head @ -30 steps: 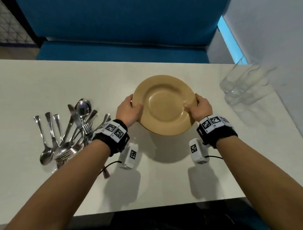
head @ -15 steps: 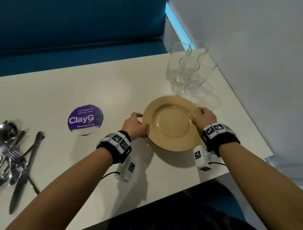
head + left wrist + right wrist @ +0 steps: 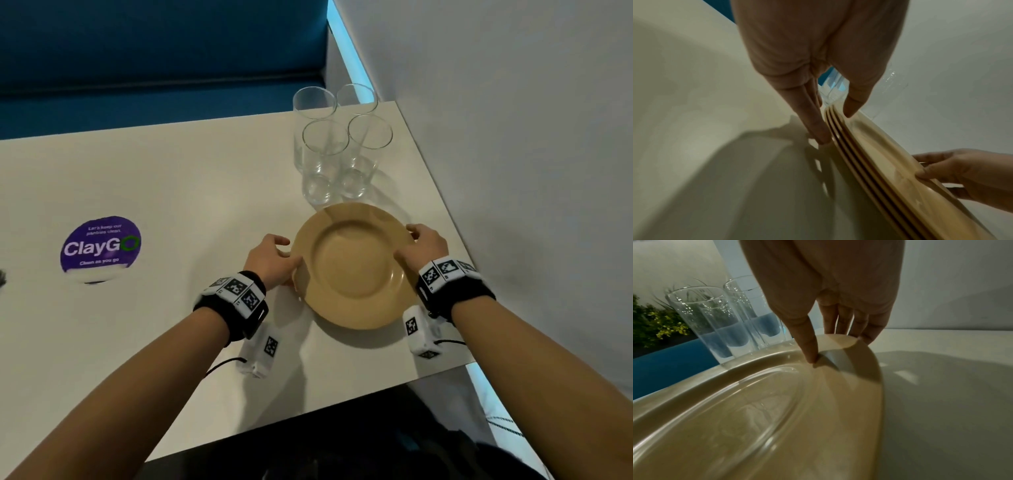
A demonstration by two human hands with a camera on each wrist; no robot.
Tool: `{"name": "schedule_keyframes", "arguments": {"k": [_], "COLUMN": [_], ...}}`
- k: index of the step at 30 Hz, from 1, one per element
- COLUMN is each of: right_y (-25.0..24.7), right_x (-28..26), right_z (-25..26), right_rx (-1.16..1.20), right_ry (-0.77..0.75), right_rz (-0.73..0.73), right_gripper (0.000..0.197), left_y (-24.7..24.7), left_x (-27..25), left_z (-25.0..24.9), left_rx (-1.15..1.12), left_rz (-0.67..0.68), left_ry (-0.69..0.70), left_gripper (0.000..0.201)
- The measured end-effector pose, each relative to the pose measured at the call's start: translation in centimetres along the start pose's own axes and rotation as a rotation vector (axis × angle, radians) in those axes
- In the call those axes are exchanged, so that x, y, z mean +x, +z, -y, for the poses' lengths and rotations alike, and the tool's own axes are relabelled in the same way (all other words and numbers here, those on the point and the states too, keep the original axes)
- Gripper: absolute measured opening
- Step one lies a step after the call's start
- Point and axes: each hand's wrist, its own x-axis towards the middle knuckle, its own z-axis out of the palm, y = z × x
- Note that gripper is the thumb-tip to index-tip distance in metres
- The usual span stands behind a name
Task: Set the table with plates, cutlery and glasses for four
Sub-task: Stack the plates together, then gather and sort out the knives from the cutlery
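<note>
A stack of tan plates (image 3: 356,270) sits low at the right end of the white table (image 3: 171,178), just in front of several clear glasses (image 3: 339,150). My left hand (image 3: 274,260) grips the stack's left rim, thumb over the top and fingers along the layered edges (image 3: 869,146). My right hand (image 3: 419,246) grips the right rim, its thumb pressing on the top plate (image 3: 777,410) and its fingers curled below. Whether the stack rests on the table or hangs just above it, I cannot tell. The glasses (image 3: 725,318) stand upright and close together behind the plates.
A round purple ClayGo sticker (image 3: 101,248) lies on the table to the left. A grey wall (image 3: 513,137) runs along the table's right edge. A blue bench (image 3: 154,51) stands behind the table. A sliver of cutlery (image 3: 1,277) shows at the far left.
Both hands have carried the plate stack to the right, up close to the glasses. The cutlery pile has slid out of view on the left.
</note>
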Motion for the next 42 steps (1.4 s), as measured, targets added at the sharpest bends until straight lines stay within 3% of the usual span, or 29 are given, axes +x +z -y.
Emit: {"name": "schedule_keyframes", "arguments": {"k": [6, 23, 28, 33, 36, 42], "right_y": [-0.2, 0.5, 1.3, 3.4, 6.9, 17.1], "right_x": [0.2, 0.5, -0.4, -2.2, -4.5, -10.5], "right_z": [-0.8, -1.5, 0.3, 6.1, 10.8, 20.3], "right_rx": [0.015, 0.005, -0.089, -0.017, 0.089, 0.022], "right_ry": [-0.047, -0.040, -0.115, -0.370, -0.435, -0.628], "right_rz": [-0.026, -0.059, -0.157, -0.106, 0.093, 0.371], "right_gripper": [0.049, 0.059, 0.063, 0.055, 0.053, 0.041], "left_y": [0.3, 1.0, -0.5, -5.9, -10.8, -24.0], "left_x": [0.0, -0.4, -0.5, -1.0, -1.9, -4.4], "left_z": [-0.7, -0.2, 0.4, 2.1, 4.1, 10.2], "left_rx": [0.040, 0.078, 0.059, 0.092, 0.069, 0.091], "left_rz": [0.009, -0.010, -0.055, -0.143, -0.247, -0.446], "left_ry": [0.058, 0.127, 0.140, 0.142, 0.113, 0.080], "left_gripper": [0.050, 0.050, 0.046, 0.041, 0.037, 0.034]}}
